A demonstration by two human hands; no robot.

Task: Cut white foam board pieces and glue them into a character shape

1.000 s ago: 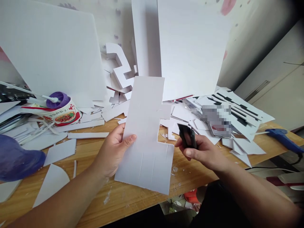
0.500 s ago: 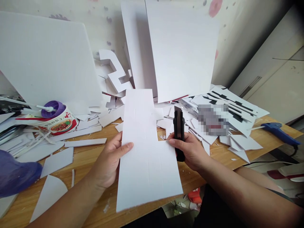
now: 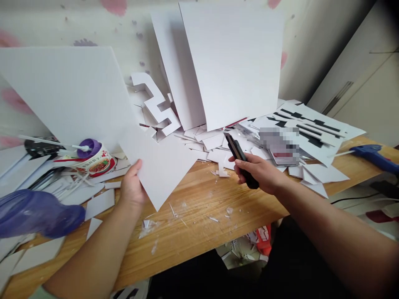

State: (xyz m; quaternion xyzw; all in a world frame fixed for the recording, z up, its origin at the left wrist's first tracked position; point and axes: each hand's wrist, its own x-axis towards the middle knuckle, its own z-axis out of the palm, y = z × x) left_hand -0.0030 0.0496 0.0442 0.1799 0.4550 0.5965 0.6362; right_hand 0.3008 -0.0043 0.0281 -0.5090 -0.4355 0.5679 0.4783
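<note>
My left hand grips a white foam board piece by its left edge, thumb on top. The board is tilted, with one corner pointing toward me, and its far part merges with the white pieces behind. Above the right half of the table, my right hand is closed around a black utility knife. The knife points up and to the left, apart from the board. A stepped white foam shape lies behind the held board.
Large white boards lean on the wall, another at left. A paper noodle bowl holds a purple ring. A purple plastic bag, a blue glue gun and many scraps lie on the wooden table.
My left hand has swung the board away to the left and turned it. My right hand has let go of the board's edge, still holding the knife, which now tilts left.
</note>
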